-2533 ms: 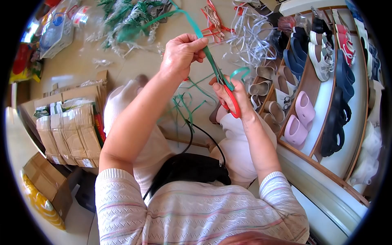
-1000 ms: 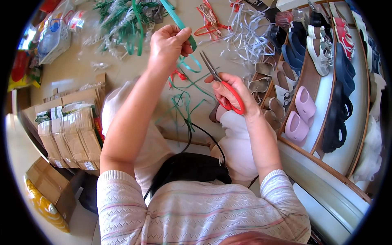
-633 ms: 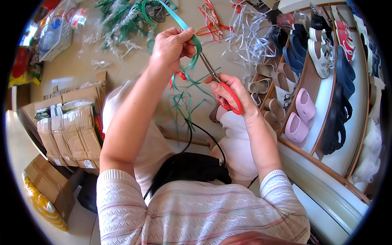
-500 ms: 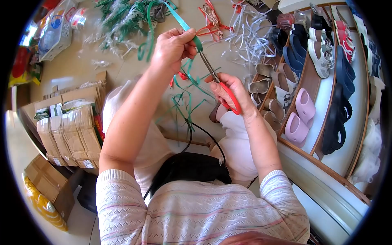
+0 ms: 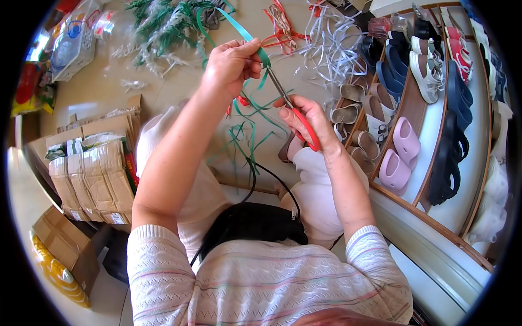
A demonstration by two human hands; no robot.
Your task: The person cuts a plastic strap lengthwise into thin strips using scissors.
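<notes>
Pinched in my left hand (image 5: 234,63) is a green ribbon (image 5: 235,26), with a loop rising past the fingers and a short end hanging below them. My right hand (image 5: 311,123) is closed around the red handles of a pair of scissors (image 5: 278,86). The scissor blades point up and left, and their tips meet the ribbon just below my left fingers. Narrow green strips (image 5: 251,130) lie on the floor beneath my hands. A small red item (image 5: 242,101) shows beside my left wrist.
White ribbons (image 5: 333,46) and red ribbons (image 5: 284,27) lie on the floor ahead, beside a green-and-white tangle (image 5: 168,27). A shoe rack (image 5: 418,117) stands at my right. Cardboard boxes (image 5: 95,174) are at my left, and a black bag (image 5: 255,224) rests on my lap.
The ribbon's loop and hanging end have shifted a little. My hands and the scissors stay in nearly the same place, still at the ribbon.
</notes>
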